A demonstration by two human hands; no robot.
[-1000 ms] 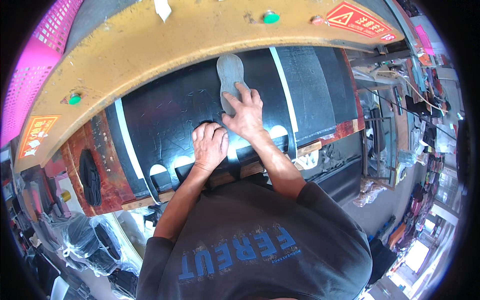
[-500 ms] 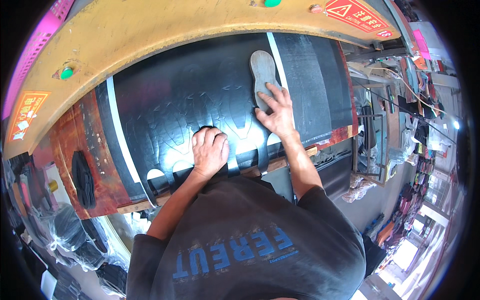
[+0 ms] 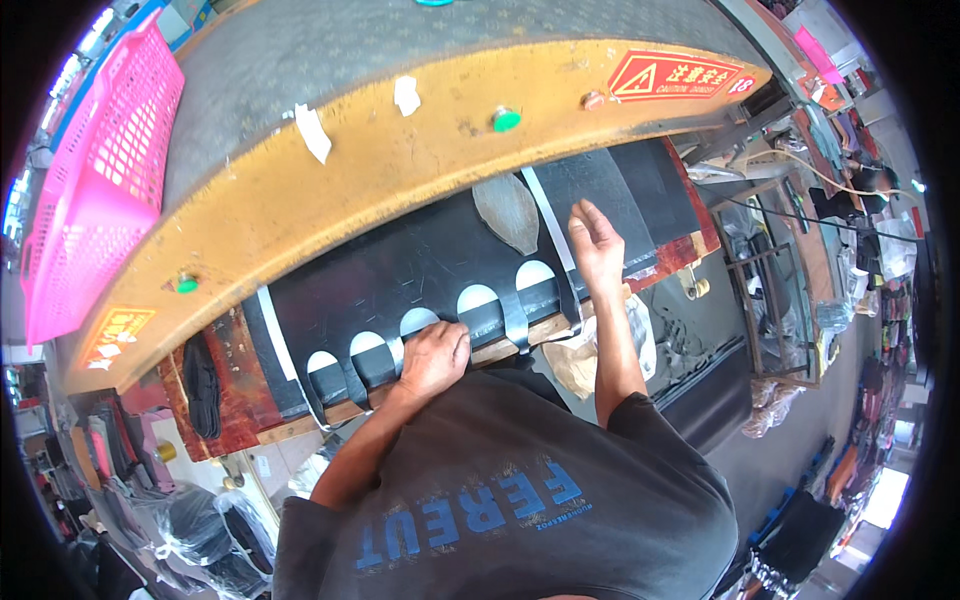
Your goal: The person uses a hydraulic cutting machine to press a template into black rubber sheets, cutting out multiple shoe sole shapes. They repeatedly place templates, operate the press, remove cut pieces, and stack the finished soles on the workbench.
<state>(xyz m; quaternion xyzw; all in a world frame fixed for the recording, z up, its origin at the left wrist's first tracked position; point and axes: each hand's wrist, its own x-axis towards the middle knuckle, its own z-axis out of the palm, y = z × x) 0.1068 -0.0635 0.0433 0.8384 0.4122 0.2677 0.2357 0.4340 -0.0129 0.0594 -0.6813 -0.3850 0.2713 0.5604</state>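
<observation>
The black rubber sheet [image 3: 440,260] lies flat on the press tabletop [image 3: 230,400], scalloped along its near edge — it looks limp and heavy, best gripped by that edge. My left hand [image 3: 433,355] presses down there; my right hand [image 3: 597,245] rests open on the sheet beside the grey sole-shaped cutter [image 3: 508,210]. Half a second ago that cutter sat directly under my right fingers — now it lies just left of them.

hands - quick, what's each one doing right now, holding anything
Left hand: fingers curled, pressing on the near edge of the black sheet; nothing gripped.
Right hand: open, flat on the black sheet beside the sole-shaped cutting die; holding nothing.
</observation>
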